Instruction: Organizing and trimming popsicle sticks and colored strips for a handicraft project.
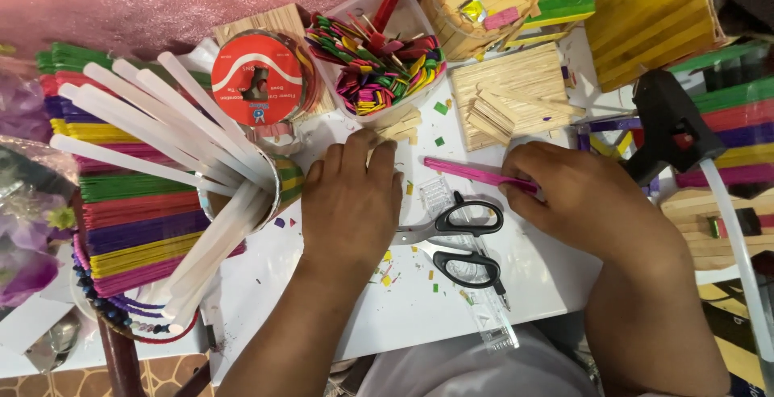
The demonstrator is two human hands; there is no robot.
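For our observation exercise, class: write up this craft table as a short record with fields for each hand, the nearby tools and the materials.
Left hand: flat on the white table, palm down, covering plain wooden sticks
Right hand: pinching a pink craft stick
Tools: black-handled scissors between the hands, black glue gun at right
Materials: clear tub of coloured sticks, cup of white glue sticks, stacked coloured sticks at left

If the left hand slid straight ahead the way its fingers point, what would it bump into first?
Probably the plain wooden sticks lying just beyond the left hand, then the clear tub of coloured sticks behind them.
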